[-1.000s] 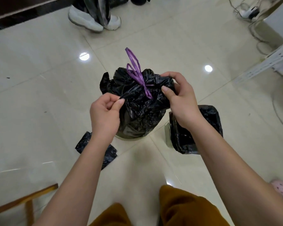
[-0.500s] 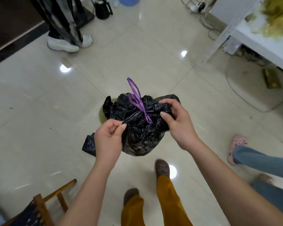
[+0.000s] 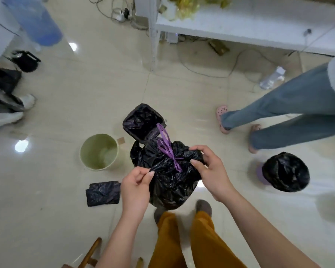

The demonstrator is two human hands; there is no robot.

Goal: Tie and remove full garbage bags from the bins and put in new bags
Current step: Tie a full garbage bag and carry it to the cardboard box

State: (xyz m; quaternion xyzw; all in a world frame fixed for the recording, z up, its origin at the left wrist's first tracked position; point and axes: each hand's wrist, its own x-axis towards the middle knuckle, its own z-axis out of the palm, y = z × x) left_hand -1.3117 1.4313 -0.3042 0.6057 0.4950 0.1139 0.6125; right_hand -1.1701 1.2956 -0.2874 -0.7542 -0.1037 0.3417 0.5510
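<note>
Both hands are engaged on one tied black garbage bag (image 3: 168,182), held up off the floor (image 3: 66,93) in front of the person's orange trousers (image 3: 182,244).

Left hand (image 3: 134,187): thumb and forefinger pinched together on a drawn-out fold of the bag's plastic at its left side; the remaining fingers are curled in toward the palm.

Right hand (image 3: 211,171): fingers curled over the bag's upper right edge, thumb pressed against the plastic from the near side, so the film is gripped between them.

The two hands are apart, one on each side of the bag's neck. A purple drawstring (image 3: 167,147) is knotted at that neck, between the hands, with its loops standing upward.

Surroundings on the floor: an unlined pale green bin (image 3: 100,151) stands to the left of the bag. A square bin lined in black (image 3: 142,122) stands just behind the bag. A round bin lined in black (image 3: 285,172) stands well apart to the right. A folded black bag (image 3: 103,193) lies flat near the left hand. A second person in blue jeans (image 3: 290,111) stands at the right. A white counter (image 3: 249,24) runs along the top of the view.
</note>
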